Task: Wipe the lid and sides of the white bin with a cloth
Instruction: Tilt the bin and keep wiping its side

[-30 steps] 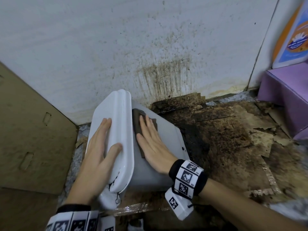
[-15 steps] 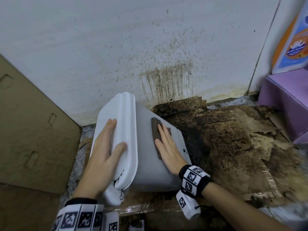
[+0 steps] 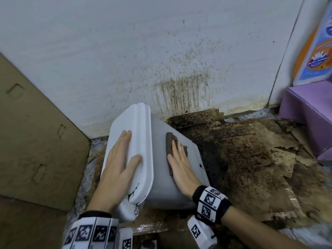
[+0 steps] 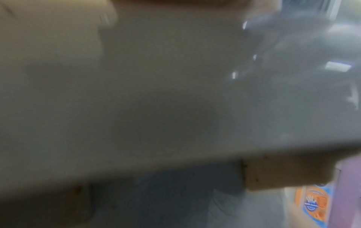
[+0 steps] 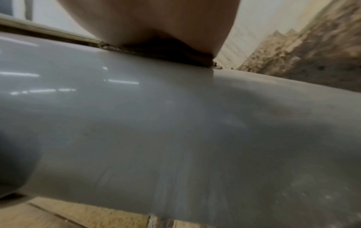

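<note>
The white bin (image 3: 159, 178) lies tipped on its side on the floor, its lid (image 3: 138, 126) facing left. My left hand (image 3: 120, 160) rests flat on the lid with straight fingers, thumb near the lid's rim. My right hand (image 3: 181, 164) presses a dark brown cloth (image 3: 169, 146) flat against the bin's upturned side. In the right wrist view the palm (image 5: 156, 23) sits on the cloth (image 5: 168, 54) over the glossy grey-white bin wall (image 5: 175, 123). The left wrist view is blurred, filled by the bin lid (image 4: 156, 92).
A stained white wall (image 3: 161, 51) stands right behind the bin. A brown cardboard sheet (image 3: 32, 141) leans at the left. Dirty, torn cardboard (image 3: 251, 159) covers the floor to the right. A purple box (image 3: 312, 115) and an orange-blue package (image 3: 316, 51) stand at the far right.
My right hand has slid the cloth to the right along the bin's side, away from the lid's rim. The left hand stays flat on the lid.
</note>
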The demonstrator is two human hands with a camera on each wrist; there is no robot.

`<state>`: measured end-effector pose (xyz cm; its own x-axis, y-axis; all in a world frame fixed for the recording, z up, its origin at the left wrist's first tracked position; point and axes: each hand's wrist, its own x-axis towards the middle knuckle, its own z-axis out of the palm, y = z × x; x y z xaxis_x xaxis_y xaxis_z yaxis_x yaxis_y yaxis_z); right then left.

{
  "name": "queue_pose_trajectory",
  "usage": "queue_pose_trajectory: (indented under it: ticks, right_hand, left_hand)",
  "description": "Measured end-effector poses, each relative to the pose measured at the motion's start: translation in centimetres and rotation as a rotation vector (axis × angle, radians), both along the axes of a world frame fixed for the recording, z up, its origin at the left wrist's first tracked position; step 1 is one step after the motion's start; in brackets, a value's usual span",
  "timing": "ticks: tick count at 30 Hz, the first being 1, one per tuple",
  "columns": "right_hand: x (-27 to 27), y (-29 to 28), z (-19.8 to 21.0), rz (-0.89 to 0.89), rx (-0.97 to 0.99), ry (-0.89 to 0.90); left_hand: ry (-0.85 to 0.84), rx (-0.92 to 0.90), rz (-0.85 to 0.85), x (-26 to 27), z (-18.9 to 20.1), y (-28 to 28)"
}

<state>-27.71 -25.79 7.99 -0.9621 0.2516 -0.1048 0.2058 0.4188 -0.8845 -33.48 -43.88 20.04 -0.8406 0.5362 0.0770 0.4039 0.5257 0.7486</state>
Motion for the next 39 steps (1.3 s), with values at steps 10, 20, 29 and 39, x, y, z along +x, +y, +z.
queue_pose_trajectory:
  ticks: [10, 20, 29, 39]
  right_hand:
    - [-4.0, 2.0, 4.2, 0.185, 0.079, 0.108]
    - [-5.8, 5.0, 2.8, 0.198, 0.158, 0.069]
    - [-2.3, 7.9, -2.9, -0.014, -0.044, -0.325]
    - [-1.0, 5.8, -0.2, -0.001, 0.003, -0.368]
  left_hand:
    - [-0.003, 0.007, -0.018, -0.2, 0.0, 0.3]
    - [-0.012, 0.025, -0.026, 0.0, 0.0, 0.4]
    - [0.0, 0.018, -0.023, 0.1, 0.2, 0.5]
    - [0.007, 0.001, -0.035, 0.4, 0.2, 0.8]
